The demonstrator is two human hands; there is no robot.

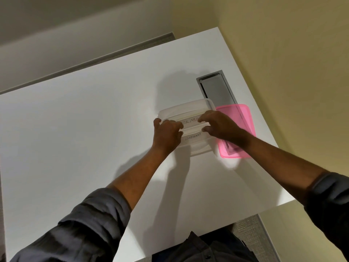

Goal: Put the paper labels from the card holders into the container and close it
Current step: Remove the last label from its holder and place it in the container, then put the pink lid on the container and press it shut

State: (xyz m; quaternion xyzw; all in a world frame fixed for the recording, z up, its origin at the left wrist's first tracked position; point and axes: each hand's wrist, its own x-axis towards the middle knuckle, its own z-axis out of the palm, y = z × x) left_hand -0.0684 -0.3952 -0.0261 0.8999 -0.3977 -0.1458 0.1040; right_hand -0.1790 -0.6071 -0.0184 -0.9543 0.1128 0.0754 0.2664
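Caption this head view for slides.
Left hand and right hand grip a clear card holder over a transparent plastic container.

Surface [94,120]: white, matte, soft shadows across it.
Cable hatch [217,89]: grey, recessed in the surface's far right part.
Wall [292,53]: pale yellow, right of the surface.
Floor [251,229]: grey carpet, below the surface's near edge.

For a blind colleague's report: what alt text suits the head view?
The left hand and right hand grip the ends of a clear card holder over an open clear container on a white table. A label reading ELEPHANT sits nearer the person. The pink lid lies right of the container.
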